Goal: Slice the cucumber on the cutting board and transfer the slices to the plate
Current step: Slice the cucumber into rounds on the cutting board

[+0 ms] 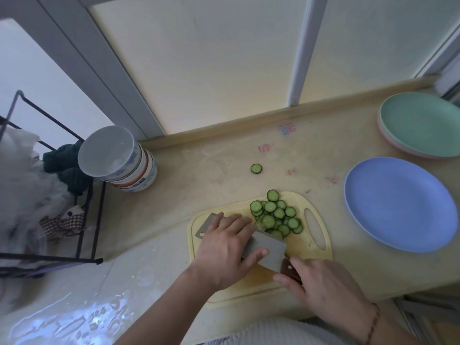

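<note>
Right hand clamps the cleaver handle; left hand lies flat-fingered on the blade. Slicing appears done — cucumber slices piled on cutting board, blue plate unfilled — transfer outstanding.

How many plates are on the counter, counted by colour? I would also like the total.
Blue plate: 1, alone, nearest the cutting board.
Green plate: 1, on top of the stack.
Pink plate: 1, only its rim shows under the green one.
Total: 3 plates that show; whether the stack hides more, I cannot tell.
</note>
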{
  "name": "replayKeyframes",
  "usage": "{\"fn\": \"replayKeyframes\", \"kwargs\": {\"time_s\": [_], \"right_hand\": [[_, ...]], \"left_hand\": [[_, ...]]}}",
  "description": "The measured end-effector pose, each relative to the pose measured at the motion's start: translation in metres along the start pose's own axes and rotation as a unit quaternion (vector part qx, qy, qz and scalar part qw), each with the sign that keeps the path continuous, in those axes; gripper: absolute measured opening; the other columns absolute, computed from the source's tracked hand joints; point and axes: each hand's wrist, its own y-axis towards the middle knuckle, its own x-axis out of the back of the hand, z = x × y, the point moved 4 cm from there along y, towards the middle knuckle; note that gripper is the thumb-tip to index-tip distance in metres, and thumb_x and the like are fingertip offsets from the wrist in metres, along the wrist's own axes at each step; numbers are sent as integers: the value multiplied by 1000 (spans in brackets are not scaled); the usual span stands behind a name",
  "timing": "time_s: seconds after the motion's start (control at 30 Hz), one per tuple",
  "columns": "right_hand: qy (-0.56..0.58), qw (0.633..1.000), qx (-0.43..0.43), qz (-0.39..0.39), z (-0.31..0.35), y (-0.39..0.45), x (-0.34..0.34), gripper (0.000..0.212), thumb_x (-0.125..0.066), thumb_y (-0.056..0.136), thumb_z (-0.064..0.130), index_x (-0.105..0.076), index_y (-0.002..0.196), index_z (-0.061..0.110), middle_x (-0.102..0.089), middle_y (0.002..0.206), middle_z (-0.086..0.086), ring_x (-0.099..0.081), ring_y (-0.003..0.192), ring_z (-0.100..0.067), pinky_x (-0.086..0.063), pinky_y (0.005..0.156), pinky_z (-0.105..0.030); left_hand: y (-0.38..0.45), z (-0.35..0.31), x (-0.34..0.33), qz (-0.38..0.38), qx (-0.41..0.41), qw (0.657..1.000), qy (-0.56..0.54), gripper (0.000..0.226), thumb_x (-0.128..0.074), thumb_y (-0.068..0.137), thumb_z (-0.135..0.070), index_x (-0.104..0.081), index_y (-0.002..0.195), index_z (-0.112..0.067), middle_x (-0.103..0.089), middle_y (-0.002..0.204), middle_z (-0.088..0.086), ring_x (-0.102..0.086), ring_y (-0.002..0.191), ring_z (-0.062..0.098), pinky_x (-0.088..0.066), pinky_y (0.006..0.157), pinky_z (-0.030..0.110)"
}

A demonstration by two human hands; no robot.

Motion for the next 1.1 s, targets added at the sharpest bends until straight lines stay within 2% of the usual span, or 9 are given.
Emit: {"fn": "replayKeyframes", "kwargs": {"time_s": [0.1,0.17,0.27,0.43,0.6,0.73,0.83,0.97,1.1], "right_hand": [[78,996,-37,13,0,2,1,58,-12,82,80,-38,75,29,-57,66,4,-65,70,-18,-44,58,-34],[151,986,-73,15,-5,2,1,59,-19,80,82,-41,68,28,-52,58,4,-61,62,-14,-43,56,-33],[216,968,-126,-18,-22,-2,8,66,-25,79,82,-52,67,23,-54,51,0,-56,50,-12,-42,50,-30],[251,952,-170,-41,-40,-5,23,58,-35,80,69,-59,68,16,-47,45,-2,-46,39,-8,-33,41,-21],[250,950,-183,-41,-43,-6,23,59,-35,79,69,-55,64,16,-44,43,1,-43,39,-8,-31,41,-20],[256,950,-177,-36,-40,-8,19,65,-30,82,76,-51,63,18,-45,45,1,-43,40,-8,-34,43,-23],[250,952,-174,-37,-38,-9,15,67,-28,75,82,-50,62,20,-50,47,6,-46,41,-9,-34,43,-22],[247,953,-172,-45,-39,-8,13,70,-27,76,83,-52,64,18,-51,48,6,-46,41,-11,-36,44,-26],[249,951,-177,-42,-38,-6,13,63,-33,76,75,-53,64,16,-47,46,-2,-44,41,-12,-41,49,-34]], "left_hand": [[-13,-14,19,-185,-77,977,-76,31,-57,99,-34,-67,116,-11,-65,120,4,-60,113,28,-48,98,43],[-27,-30,25,-254,-143,950,-114,18,-62,92,-20,-64,108,-10,-62,112,6,-60,100,30,-48,92,40],[-37,-47,0,-183,-208,957,-83,13,-68,87,-12,-66,100,-11,-62,104,5,-59,94,29,-47,87,39],[-25,-44,-54,-38,-160,986,30,21,-62,95,-26,-67,113,-17,-65,117,1,-57,105,26,-46,89,39],[-10,-55,-70,1,-187,969,160,30,-63,91,-29,-64,121,-26,-62,128,3,-51,110,28,-35,87,40],[-6,-61,-73,40,-177,956,230,30,-71,85,-38,-70,112,-27,-67,119,4,-50,111,30,-31,86,43],[-9,-65,-76,76,-185,948,249,30,-72,82,-38,-72,109,-27,-69,115,6,-58,100,26,-32,91,43],[-11,-70,-76,84,-198,948,233,28,-69,83,-34,-69,110,-26,-68,113,9,-60,91,26,-37,88,40],[-11,-75,-79,86,-181,959,201,37,-67,81,-33,-64,116,-23,-64,105,9,-59,93,29,-51,72,35]]}}
